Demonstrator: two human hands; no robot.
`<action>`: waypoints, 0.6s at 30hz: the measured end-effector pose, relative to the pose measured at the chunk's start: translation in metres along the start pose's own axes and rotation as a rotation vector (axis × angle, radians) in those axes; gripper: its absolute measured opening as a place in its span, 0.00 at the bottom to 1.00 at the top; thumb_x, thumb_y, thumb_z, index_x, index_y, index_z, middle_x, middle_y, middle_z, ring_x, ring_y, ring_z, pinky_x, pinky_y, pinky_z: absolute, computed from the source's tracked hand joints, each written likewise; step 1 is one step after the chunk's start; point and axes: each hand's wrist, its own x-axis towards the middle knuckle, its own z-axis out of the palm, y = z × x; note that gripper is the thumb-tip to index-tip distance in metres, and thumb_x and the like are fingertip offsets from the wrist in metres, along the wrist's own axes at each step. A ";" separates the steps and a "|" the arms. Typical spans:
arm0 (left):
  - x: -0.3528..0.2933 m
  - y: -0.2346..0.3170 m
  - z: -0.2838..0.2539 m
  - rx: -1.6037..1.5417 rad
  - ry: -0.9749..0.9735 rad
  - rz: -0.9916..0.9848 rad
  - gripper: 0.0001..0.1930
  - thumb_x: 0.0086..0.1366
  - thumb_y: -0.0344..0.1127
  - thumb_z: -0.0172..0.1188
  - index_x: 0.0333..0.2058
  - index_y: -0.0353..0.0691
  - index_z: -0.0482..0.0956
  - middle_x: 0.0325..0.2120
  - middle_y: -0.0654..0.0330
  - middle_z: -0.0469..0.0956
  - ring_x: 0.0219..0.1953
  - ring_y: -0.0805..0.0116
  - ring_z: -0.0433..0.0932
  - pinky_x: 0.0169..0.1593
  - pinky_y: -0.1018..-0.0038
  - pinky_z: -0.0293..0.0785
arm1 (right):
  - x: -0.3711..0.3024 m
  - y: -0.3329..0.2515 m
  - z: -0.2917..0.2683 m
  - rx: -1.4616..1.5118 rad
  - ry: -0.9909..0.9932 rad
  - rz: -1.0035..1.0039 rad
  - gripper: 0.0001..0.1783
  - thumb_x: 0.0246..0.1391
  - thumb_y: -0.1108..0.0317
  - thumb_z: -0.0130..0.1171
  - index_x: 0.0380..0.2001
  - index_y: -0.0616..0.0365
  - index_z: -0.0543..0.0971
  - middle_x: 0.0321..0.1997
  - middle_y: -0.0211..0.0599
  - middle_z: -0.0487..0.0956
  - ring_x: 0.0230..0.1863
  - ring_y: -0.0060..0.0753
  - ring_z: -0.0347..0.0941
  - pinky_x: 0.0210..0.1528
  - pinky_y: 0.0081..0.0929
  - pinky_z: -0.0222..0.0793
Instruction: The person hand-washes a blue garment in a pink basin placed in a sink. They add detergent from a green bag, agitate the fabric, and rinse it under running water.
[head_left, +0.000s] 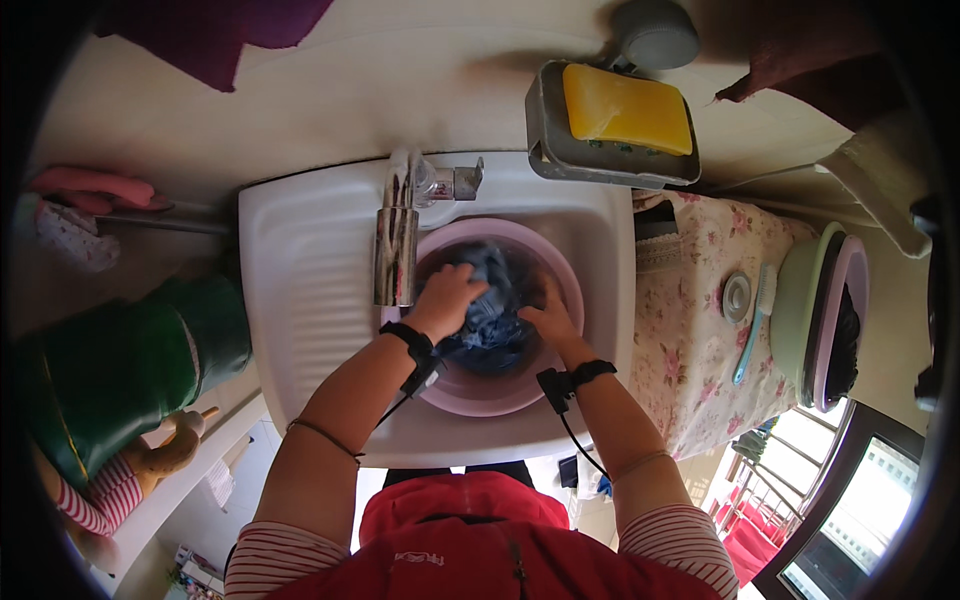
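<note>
Dark blue cloth (490, 335), perhaps denim, lies bunched and wet in a pink basin (500, 405) set in the white sink. My left hand (450, 302) is curled onto the cloth's left side, fingers closed on a fold. On the other side my right hand (556, 322) is over the basin, its thumb and fingers apart, the thumb near the cloth's edge. The right fingertips are somewhat blurred. A chrome faucet (396, 250) stands just left of the basin, close to my left hand.
The sink's ribbed drainboard (310, 300) is on the left. A yellow soap bar (628, 108) rests in a grey wall dish (560, 150). To the right, a floral-covered surface (680, 330) bears a brush (750, 340) and a round lid (736, 297); upright basins (800, 310) stand beyond.
</note>
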 end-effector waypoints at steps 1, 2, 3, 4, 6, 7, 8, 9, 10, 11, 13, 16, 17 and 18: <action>-0.005 0.013 -0.006 0.046 -0.068 0.109 0.24 0.45 0.20 0.57 0.43 0.47 0.79 0.46 0.52 0.72 0.44 0.47 0.71 0.46 0.58 0.70 | -0.005 -0.007 -0.002 0.031 0.113 -0.088 0.52 0.37 0.69 0.71 0.67 0.55 0.58 0.70 0.53 0.56 0.72 0.51 0.48 0.67 0.37 0.56; -0.014 0.024 -0.012 0.010 -0.122 0.178 0.24 0.44 0.22 0.61 0.44 0.46 0.78 0.50 0.51 0.70 0.48 0.45 0.69 0.50 0.57 0.68 | -0.010 -0.014 0.000 -0.228 0.049 -0.240 0.59 0.36 0.64 0.74 0.70 0.45 0.50 0.74 0.53 0.45 0.73 0.56 0.45 0.67 0.43 0.56; -0.024 0.034 -0.017 -0.027 -0.137 0.266 0.25 0.44 0.24 0.65 0.45 0.46 0.77 0.53 0.51 0.69 0.52 0.44 0.68 0.53 0.55 0.67 | -0.016 -0.020 0.002 -0.317 -0.057 -0.193 0.59 0.36 0.63 0.74 0.70 0.44 0.51 0.74 0.53 0.44 0.72 0.59 0.45 0.67 0.46 0.55; -0.037 0.039 -0.022 -0.121 -0.137 0.161 0.28 0.43 0.27 0.69 0.47 0.46 0.74 0.57 0.50 0.66 0.57 0.43 0.64 0.56 0.53 0.63 | -0.025 -0.025 0.007 -0.410 -0.158 -0.163 0.59 0.36 0.61 0.75 0.70 0.42 0.51 0.74 0.54 0.42 0.72 0.63 0.45 0.68 0.49 0.53; -0.060 0.038 -0.030 -0.185 -0.046 -0.089 0.37 0.41 0.34 0.76 0.51 0.47 0.68 0.63 0.46 0.57 0.65 0.39 0.53 0.63 0.45 0.52 | -0.041 -0.031 0.022 -0.620 -0.273 -0.080 0.58 0.38 0.57 0.75 0.70 0.35 0.51 0.75 0.54 0.36 0.70 0.73 0.44 0.64 0.55 0.57; -0.067 0.035 -0.029 -0.158 -0.039 -0.262 0.44 0.40 0.36 0.77 0.58 0.49 0.65 0.66 0.41 0.49 0.67 0.37 0.48 0.63 0.42 0.52 | -0.047 -0.032 0.032 -0.658 -0.282 -0.064 0.57 0.39 0.57 0.74 0.70 0.35 0.51 0.75 0.55 0.36 0.70 0.74 0.44 0.63 0.55 0.60; -0.072 0.030 -0.026 -0.197 -0.133 -0.311 0.49 0.39 0.36 0.78 0.61 0.53 0.61 0.66 0.39 0.45 0.68 0.35 0.47 0.63 0.42 0.53 | -0.052 -0.032 0.043 -0.711 -0.298 -0.009 0.57 0.39 0.57 0.74 0.70 0.35 0.51 0.75 0.55 0.36 0.69 0.75 0.44 0.61 0.56 0.62; -0.074 0.024 -0.020 -0.244 -0.223 -0.373 0.54 0.39 0.37 0.79 0.65 0.56 0.57 0.67 0.37 0.42 0.68 0.33 0.45 0.64 0.43 0.54 | -0.054 -0.030 0.053 -0.744 -0.351 0.086 0.57 0.40 0.57 0.73 0.70 0.36 0.51 0.75 0.55 0.36 0.69 0.75 0.44 0.60 0.56 0.64; -0.071 0.017 -0.012 -0.276 -0.217 -0.398 0.56 0.39 0.37 0.79 0.66 0.58 0.54 0.67 0.37 0.41 0.68 0.32 0.45 0.64 0.44 0.55 | -0.052 -0.027 0.062 -0.802 -0.330 0.062 0.55 0.41 0.57 0.72 0.70 0.38 0.52 0.74 0.57 0.37 0.68 0.76 0.46 0.56 0.57 0.67; -0.063 0.008 -0.002 -0.322 -0.221 -0.427 0.58 0.38 0.37 0.79 0.67 0.60 0.51 0.67 0.36 0.40 0.68 0.31 0.45 0.64 0.45 0.56 | -0.048 -0.023 0.069 -0.799 -0.308 0.042 0.54 0.41 0.57 0.72 0.70 0.39 0.52 0.74 0.56 0.39 0.67 0.75 0.48 0.56 0.57 0.68; -0.049 -0.008 0.021 -0.272 -0.240 -0.472 0.61 0.39 0.36 0.79 0.68 0.63 0.47 0.66 0.35 0.40 0.66 0.29 0.49 0.64 0.51 0.59 | -0.035 -0.013 0.077 -0.752 -0.267 0.034 0.53 0.42 0.57 0.71 0.69 0.39 0.53 0.73 0.54 0.42 0.65 0.74 0.53 0.56 0.58 0.69; -0.032 -0.032 0.047 -0.262 -0.311 -0.563 0.60 0.38 0.35 0.79 0.68 0.62 0.48 0.64 0.35 0.45 0.62 0.31 0.57 0.62 0.53 0.62 | -0.004 0.007 0.073 -0.685 -0.273 0.047 0.47 0.39 0.58 0.74 0.63 0.48 0.63 0.66 0.58 0.58 0.61 0.69 0.61 0.55 0.53 0.68; -0.027 -0.040 0.053 -0.296 -0.306 -0.593 0.58 0.38 0.34 0.78 0.67 0.60 0.52 0.64 0.36 0.48 0.61 0.31 0.58 0.61 0.53 0.63 | 0.007 0.013 0.070 -0.666 -0.287 0.050 0.46 0.38 0.58 0.74 0.62 0.50 0.65 0.63 0.60 0.62 0.60 0.66 0.62 0.54 0.51 0.69; -0.020 -0.048 0.055 -0.326 -0.299 -0.621 0.55 0.38 0.33 0.77 0.66 0.59 0.55 0.63 0.37 0.50 0.61 0.32 0.60 0.61 0.53 0.64 | 0.015 0.019 0.067 -0.693 -0.305 0.016 0.44 0.37 0.61 0.75 0.59 0.55 0.67 0.60 0.61 0.65 0.58 0.63 0.66 0.55 0.46 0.67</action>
